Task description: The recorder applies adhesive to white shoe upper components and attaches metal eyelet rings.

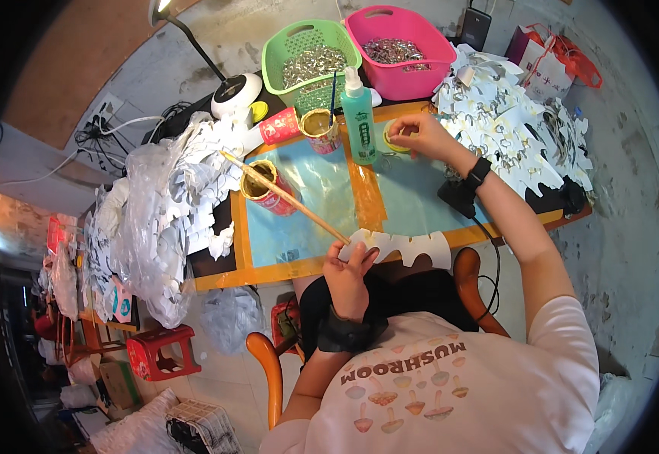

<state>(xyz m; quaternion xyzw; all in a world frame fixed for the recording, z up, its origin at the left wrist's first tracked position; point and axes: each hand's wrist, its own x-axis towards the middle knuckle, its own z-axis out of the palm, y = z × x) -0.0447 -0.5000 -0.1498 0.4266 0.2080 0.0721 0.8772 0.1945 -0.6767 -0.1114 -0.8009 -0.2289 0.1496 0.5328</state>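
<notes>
My left hand [348,278], near the table's front edge, is closed on a white card strip [420,248] with a scalloped, notched edge. A long wooden stick [291,198] with a yellow tip also runs out from these fingers, slanting across an open can [260,181]. My right hand [427,138] reaches farther over the table, thumb and fingertips pinched together above a small round yellow-rimmed dish [396,141]. Whatever lies between those fingertips is too small to tell. Just left of that dish stands a green spray bottle [359,125].
A second can [319,130] holds a blue brush. Green [275,64] and pink [443,57] baskets of small metal pieces stand at the back. White cut pieces pile up left [193,189] and right [496,129]. A lamp [236,92] stands back left; a black device [458,198] trails a cable.
</notes>
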